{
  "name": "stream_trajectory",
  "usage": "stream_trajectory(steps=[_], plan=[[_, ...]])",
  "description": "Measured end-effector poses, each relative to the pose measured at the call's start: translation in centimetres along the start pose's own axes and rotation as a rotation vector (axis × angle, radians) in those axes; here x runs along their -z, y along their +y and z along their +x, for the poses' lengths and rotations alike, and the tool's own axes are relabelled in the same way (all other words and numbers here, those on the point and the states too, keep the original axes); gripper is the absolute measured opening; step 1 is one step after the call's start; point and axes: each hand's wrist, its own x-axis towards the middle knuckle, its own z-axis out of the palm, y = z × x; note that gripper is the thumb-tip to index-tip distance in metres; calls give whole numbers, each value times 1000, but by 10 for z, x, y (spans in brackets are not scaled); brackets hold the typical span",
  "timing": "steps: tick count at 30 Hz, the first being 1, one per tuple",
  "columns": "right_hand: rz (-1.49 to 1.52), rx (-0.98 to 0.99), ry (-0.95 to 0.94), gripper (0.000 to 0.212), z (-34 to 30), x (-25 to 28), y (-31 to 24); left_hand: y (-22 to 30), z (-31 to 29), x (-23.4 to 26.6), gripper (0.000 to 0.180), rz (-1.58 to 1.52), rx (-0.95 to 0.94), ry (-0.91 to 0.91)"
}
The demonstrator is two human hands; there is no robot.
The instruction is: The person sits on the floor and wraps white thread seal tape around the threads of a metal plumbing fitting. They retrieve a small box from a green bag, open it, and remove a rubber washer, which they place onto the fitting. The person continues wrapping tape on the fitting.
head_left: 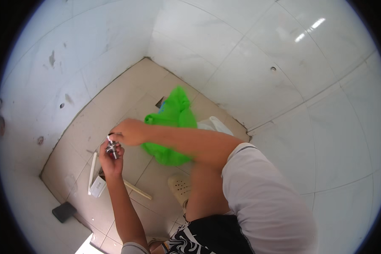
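Left hand (110,158) curled around a small metal fitting (111,147), right hand (129,132) just above, fingers pinched on its top, both held over the tan tiled floor (78,135), green bag (171,127) behind the right forearm, white pipe (91,173) and small box (98,186) below

I read the small fitting (111,147) in my left hand (110,160) as bright, shiny metal. Wall tiles (224,55): glossy white, reflecting ceiling lights, with a few dark scuffs. Floor tiles (127,97): matt beige, dusty. Green bag (173,122): thin, crinkled plastic. Slipper (180,188): matt cream, perforated, plastic or rubber. Pale stick (136,189): looks like wood.
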Motion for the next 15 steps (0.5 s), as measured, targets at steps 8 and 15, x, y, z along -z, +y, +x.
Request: stream_trajectory(steps=[8, 15], plan=[[-52, -168, -18, 43, 3, 6, -13, -5, 8, -6, 24, 25, -22, 85], [-26, -170, 21, 42, 0, 7, -18, -6, 9, -11, 25, 71, -103, 86]])
